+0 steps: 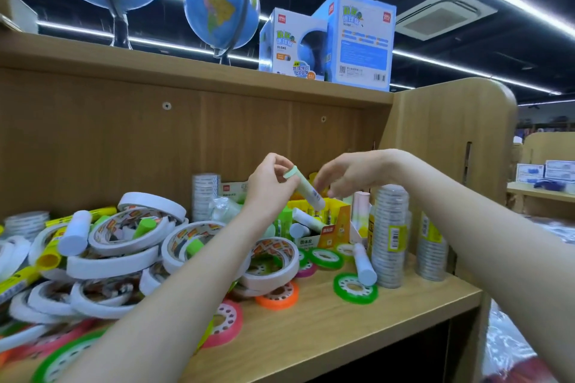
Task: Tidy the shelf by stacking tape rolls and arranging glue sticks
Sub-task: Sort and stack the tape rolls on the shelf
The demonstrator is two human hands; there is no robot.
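Left hand (270, 186) grips a pale green-capped glue stick (306, 189) over the yellow cardboard box (334, 221); right hand (348, 174) hovers, fingers loosely curled, holding nothing.

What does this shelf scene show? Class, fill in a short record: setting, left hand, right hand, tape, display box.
setting: wooden shop shelf
left hand: grips a tilted glue stick, green cap up
right hand: fingers at the stick's lower end; grip unclear
tape: white tape rolls heaped at left
display box: yellow, holding glue sticks, below the hands
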